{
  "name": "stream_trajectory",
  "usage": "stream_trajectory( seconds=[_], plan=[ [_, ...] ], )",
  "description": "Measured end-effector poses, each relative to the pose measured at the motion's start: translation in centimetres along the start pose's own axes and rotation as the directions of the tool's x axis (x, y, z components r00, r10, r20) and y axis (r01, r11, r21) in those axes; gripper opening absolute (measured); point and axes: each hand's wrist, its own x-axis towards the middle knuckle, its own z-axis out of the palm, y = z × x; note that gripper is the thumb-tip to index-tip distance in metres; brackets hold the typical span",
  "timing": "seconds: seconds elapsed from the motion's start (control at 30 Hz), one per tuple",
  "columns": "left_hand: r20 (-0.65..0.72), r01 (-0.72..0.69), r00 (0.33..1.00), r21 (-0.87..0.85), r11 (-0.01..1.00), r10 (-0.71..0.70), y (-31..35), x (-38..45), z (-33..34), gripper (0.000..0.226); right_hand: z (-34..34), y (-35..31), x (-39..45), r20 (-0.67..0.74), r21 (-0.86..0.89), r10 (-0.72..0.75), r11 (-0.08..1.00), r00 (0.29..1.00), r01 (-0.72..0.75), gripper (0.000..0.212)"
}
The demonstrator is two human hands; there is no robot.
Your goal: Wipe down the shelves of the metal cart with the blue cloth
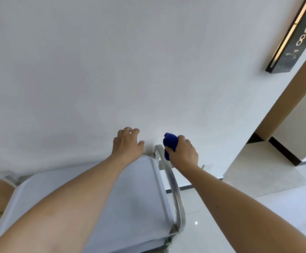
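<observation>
- The deep-blue cloth [170, 145] is sitting bunched into a tight wad in the right hand [184, 152], whose fingers are curling round it, just above the far end of the cart's rounded steel handle rail [176, 189].
- The left hand [127, 143] is hovering over the far edge of the brushed-metal cart's flat top shelf [130, 207], fingers loosely curled and gripping nothing.
- The shelf is lying close against a plain white wall [112, 61]; pale glossy floor tiles [258, 179] are spreading out to the right.
- A dark number plaque [294, 37] is hanging beside a tan door frame [283, 106], with open floor stretching toward that doorway.
</observation>
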Motion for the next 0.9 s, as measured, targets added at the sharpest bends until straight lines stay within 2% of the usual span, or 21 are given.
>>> stream_trajectory(
  seconds=[0.07,0.17,0.2,0.3,0.47,0.73,0.9],
  plan=[
    [0.021,0.024,0.999,0.003,1.0,-0.024,-0.2,0.2,1.7,0.046,2.9,1.3,0.0,0.073,-0.116,-0.041,0.992,0.996,0.049,0.05],
    [0.071,0.043,0.997,0.013,0.999,-0.044,-0.6,-0.2,4.4,0.046,8.1,3.8,-1.3,0.315,-0.231,0.02,0.971,0.949,0.056,0.068],
    [0.095,0.049,0.994,0.026,0.998,-0.051,-0.8,-0.5,5.2,0.047,9.7,4.6,-1.8,0.357,-0.245,0.041,0.968,0.933,0.051,0.072],
    [0.15,0.063,0.986,0.058,0.996,-0.071,-1.8,-1.3,7.4,0.047,12.5,6.1,-2.5,0.322,-0.266,0.02,0.961,0.947,0.07,0.077],
    [0.199,0.11,0.973,0.062,0.992,-0.12,-2.7,-2.3,8.8,0.048,12.7,6.6,-1.5,0.298,-0.224,0.008,0.973,0.955,0.061,0.069],
    [0.156,0.076,0.984,0.064,0.995,-0.085,-2.3,-2.0,6.7,0.046,11.4,5.5,-2.0,0.345,-0.239,0.031,0.969,0.938,0.056,0.076],
    [0.087,0.015,0.996,0.049,0.999,-0.019,-2.2,-1.9,4.2,0.047,9.6,3.1,-2.2,0.304,-0.252,0.039,0.967,0.952,0.041,0.057]
  ],
)
